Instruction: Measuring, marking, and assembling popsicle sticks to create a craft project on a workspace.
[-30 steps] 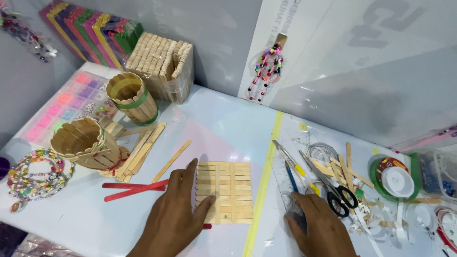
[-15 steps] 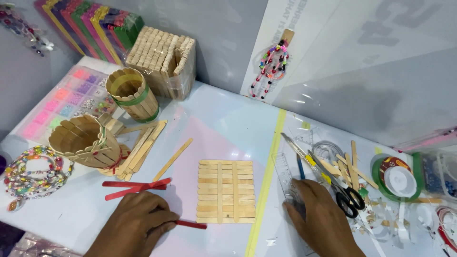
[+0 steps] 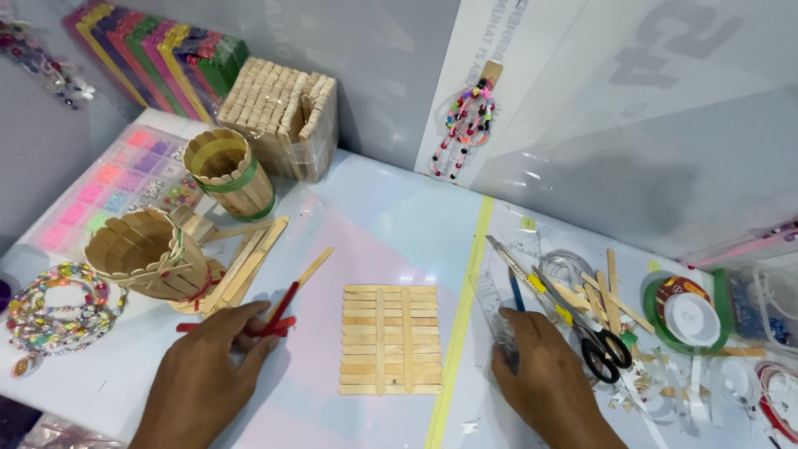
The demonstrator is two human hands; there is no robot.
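left hand (image 3: 208, 366) moved off stick mat (image 3: 390, 339), fingers pinching red sticks (image 3: 278, 309) | right hand (image 3: 544, 378) unmoved, fingers spread

The left hand (image 3: 208, 374) pinches red craft sticks (image 3: 270, 316) beside a popsicle-stick raft (image 3: 389, 339); the right hand (image 3: 544, 378) rests on a clear ruler (image 3: 499, 320) near scissors (image 3: 594, 345).

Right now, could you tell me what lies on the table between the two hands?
In the head view, a flat raft of plain craft sticks lies between the left hand and the right hand.
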